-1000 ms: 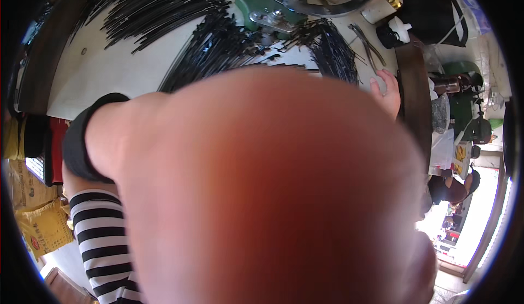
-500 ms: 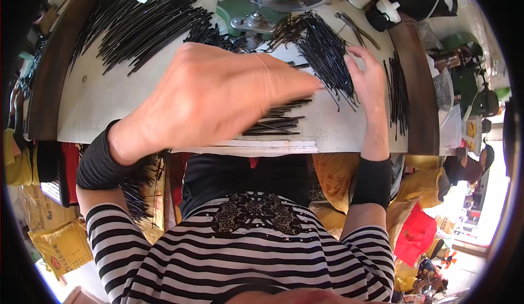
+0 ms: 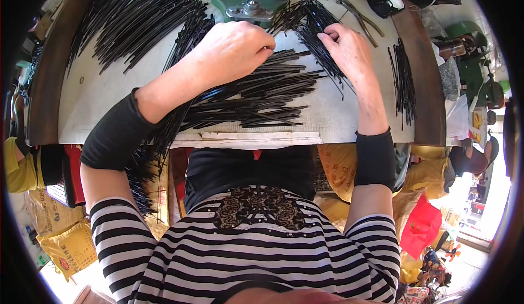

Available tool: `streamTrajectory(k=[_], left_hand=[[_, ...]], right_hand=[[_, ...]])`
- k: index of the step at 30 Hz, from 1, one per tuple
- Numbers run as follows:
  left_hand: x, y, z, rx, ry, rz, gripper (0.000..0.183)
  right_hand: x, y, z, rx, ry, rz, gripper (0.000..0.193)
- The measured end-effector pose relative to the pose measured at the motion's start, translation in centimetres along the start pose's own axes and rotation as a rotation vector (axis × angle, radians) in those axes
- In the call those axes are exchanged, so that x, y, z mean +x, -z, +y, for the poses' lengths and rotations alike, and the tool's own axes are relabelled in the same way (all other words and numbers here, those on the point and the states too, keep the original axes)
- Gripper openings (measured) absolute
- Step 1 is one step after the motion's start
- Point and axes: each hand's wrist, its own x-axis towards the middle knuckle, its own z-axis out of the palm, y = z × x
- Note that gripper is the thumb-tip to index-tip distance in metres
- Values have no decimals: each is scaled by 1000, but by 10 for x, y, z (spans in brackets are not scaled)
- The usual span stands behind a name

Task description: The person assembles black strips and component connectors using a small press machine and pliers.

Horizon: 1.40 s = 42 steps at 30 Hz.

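Observation:
My left hand point(image 3: 234, 50) is closed with its fingers curled, just in front of a green metal machine base point(image 3: 221, 1). Whatever it may hold is hidden. Under and in front of it lies a pile of thin black strips point(image 3: 251, 94), pointing mostly sideways. My right hand point(image 3: 349, 47) has thumb and fingers drawn together at a bundle of thin black strands point(image 3: 319, 45) with bent ends. What sits between those fingertips is too small to make out.
More black strips point(image 3: 147, 20) cover the table's left side; a smaller bunch point(image 3: 403, 83) lies along the right edge. Pliers point(image 3: 360, 20) rest behind my right hand, near a white-topped black container point(image 3: 386, 1). Strips also hang over the front edge near my left forearm.
My left hand has drawn back left and away from my right hand, uncovering the strip pile. My right hand has moved slightly left onto the bundle, its fingers closing.

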Motion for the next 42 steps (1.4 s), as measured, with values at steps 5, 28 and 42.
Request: streamTrajectory(k=[5,28,42], left_hand=[[12,-9,1,55,1,-76,18],[19,-13,-2,-117,73,-39,17],[22,-2,-14,-461,202,-33,24]], right_hand=[[5,-2,1,-41,-72,-19,17],[4,3,0,121,-149,-32,17],[4,1,-14,-77,-85,-70,17]])
